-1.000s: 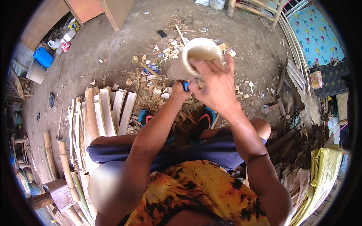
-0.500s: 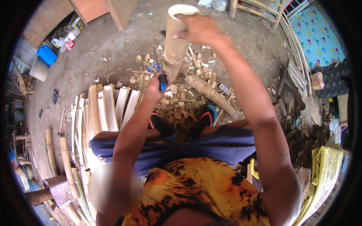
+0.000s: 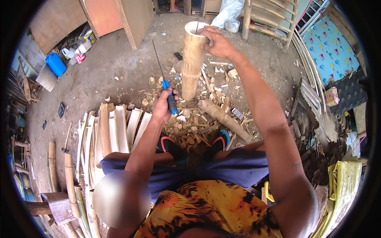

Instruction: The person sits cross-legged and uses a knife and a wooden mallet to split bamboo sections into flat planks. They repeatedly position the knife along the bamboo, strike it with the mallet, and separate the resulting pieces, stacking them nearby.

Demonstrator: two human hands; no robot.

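A thick pale bamboo tube [image 3: 191, 59] stands upright on the ground in front of me, its hollow end up. My right hand [image 3: 217, 41] grips its rim from the right side, fingers bent over the top edge and thumb against the outer wall. A thin dark line crosses the inside of the opening by the fingertips. My left hand [image 3: 162, 104], left of the tube, is closed round the blue and black handle of a handsaw [image 3: 165, 84]. Its narrow dark blade, seen nearly edge-on, points up and away, apart from the tube.
Chips and offcuts [image 3: 178, 129] litter the ground around the tube's foot. A shorter bamboo piece [image 3: 224, 119] lies near my right shoe. Split bamboo slats [image 3: 119, 129] are stacked at left. A bamboo rack [image 3: 270, 22] stands at the back right; another person's foot [image 3: 174, 8] shows far off.
My right hand, blurred over the tube's opening before, now rests at its right rim. The view has tilted up, showing more of the far floor. The handsaw stays in my left hand.
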